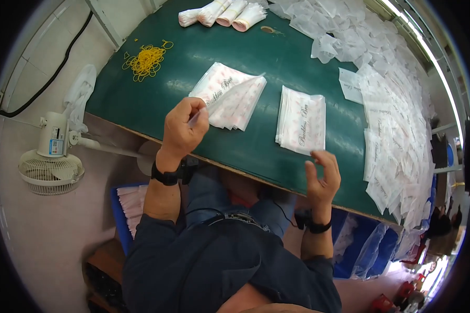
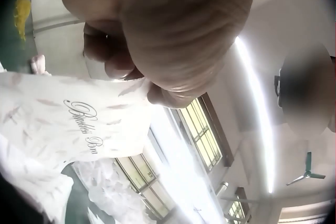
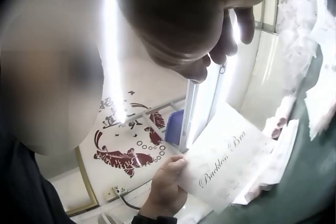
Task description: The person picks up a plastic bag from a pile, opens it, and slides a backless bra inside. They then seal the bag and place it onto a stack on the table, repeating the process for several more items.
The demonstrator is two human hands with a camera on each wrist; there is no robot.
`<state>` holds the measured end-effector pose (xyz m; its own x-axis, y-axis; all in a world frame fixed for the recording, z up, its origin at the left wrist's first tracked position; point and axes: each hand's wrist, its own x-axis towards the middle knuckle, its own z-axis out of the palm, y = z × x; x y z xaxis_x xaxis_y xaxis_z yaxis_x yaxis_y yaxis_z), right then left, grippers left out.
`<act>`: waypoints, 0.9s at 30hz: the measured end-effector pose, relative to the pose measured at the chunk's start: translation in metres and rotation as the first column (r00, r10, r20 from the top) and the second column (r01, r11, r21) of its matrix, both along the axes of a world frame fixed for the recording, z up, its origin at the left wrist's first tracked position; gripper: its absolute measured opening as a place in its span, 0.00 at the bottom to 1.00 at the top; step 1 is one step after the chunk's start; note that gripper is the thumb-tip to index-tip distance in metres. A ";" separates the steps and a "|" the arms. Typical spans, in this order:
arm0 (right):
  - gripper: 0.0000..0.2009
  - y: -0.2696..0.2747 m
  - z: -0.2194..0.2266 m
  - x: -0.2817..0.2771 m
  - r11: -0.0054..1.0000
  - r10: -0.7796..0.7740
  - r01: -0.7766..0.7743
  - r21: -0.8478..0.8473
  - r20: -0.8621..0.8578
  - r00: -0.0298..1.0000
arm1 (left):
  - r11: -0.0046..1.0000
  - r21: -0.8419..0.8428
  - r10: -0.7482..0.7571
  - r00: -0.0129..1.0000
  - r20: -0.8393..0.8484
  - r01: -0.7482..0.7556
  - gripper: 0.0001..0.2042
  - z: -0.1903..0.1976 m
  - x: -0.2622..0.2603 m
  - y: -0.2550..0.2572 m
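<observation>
My left hand (image 1: 185, 126) pinches the near corner of a printed translucent bag (image 2: 79, 119) between thumb and fingers, lifting it over the left stack of bags (image 1: 225, 83) on the green table. The stack is fanned, with its lettering partly covered by the raised bag. In the right wrist view the left hand (image 3: 167, 187) holds that bag up by its edge. My right hand (image 1: 324, 180) is at the table's front edge, fingers loosely bent and holding nothing, just below the right stack of bags (image 1: 304, 120).
Yellow rubber bands (image 1: 146, 61) lie at the left, rolled bag bundles (image 1: 222, 13) at the back. Loose bags (image 1: 391, 135) cover the table's right side. A white fan (image 1: 51, 172) stands left of the table (image 1: 245, 161); a blue bin (image 1: 121, 219) is below.
</observation>
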<state>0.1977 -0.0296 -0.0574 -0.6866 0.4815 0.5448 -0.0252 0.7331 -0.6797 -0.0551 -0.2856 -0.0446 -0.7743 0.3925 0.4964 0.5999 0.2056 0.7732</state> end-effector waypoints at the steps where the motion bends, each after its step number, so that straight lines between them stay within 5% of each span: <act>1: 0.14 -0.012 0.021 -0.024 0.983 0.045 -0.032 0.183 -0.066 0.997 | 1.000 -0.008 -0.022 1.000 0.005 0.022 0.06 0.004 0.014 0.001; 4: 0.12 -0.047 0.075 -0.075 0.819 0.168 -0.126 0.560 -0.024 0.986 | 0.968 -0.078 -0.251 0.952 -0.177 0.240 0.06 0.011 0.041 0.003; 5: 0.12 -0.040 0.072 -0.078 0.823 0.151 -0.116 0.556 -0.017 0.988 | 0.955 -0.106 -0.292 0.934 -0.204 0.275 0.07 0.013 0.048 0.000; 8: 0.07 -0.030 0.054 -0.087 0.715 0.366 -0.448 0.536 0.259 0.894 | 0.928 -0.174 -0.364 0.897 -0.250 0.328 0.07 0.012 0.053 -0.016; 12: 0.07 -0.033 0.049 -0.074 0.702 0.334 -0.475 0.531 0.344 0.878 | 0.933 -0.215 -0.319 0.939 -0.126 0.288 0.07 -0.002 0.059 -0.031; 16: 0.07 -0.038 0.042 -0.073 0.715 0.344 -0.517 0.470 0.408 0.846 | 0.951 -0.239 -0.285 0.859 -0.426 0.197 0.06 0.012 0.063 -0.011; 21: 0.08 -0.034 0.050 -0.067 0.747 0.283 -0.495 0.445 0.461 0.841 | 0.923 -0.215 -0.352 0.927 -0.133 0.319 0.04 -0.003 0.058 -0.008; 24: 0.13 -0.044 0.053 -0.062 0.777 0.173 -0.206 0.595 0.112 0.978 | 0.944 -0.154 -0.284 0.956 0.078 0.293 0.04 -0.009 0.057 -0.011; 27: 0.16 -0.059 0.041 -0.053 0.753 0.262 -0.261 0.604 0.087 0.961 | 0.951 -0.064 -0.281 0.932 0.228 0.302 0.05 -0.011 0.061 -0.007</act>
<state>0.1451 -0.0883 -0.0166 -0.7347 -0.1465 0.6624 -0.2782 0.9556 -0.0973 0.0058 -0.2931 -0.0556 -0.7021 0.6543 0.2810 0.4678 0.1263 0.8748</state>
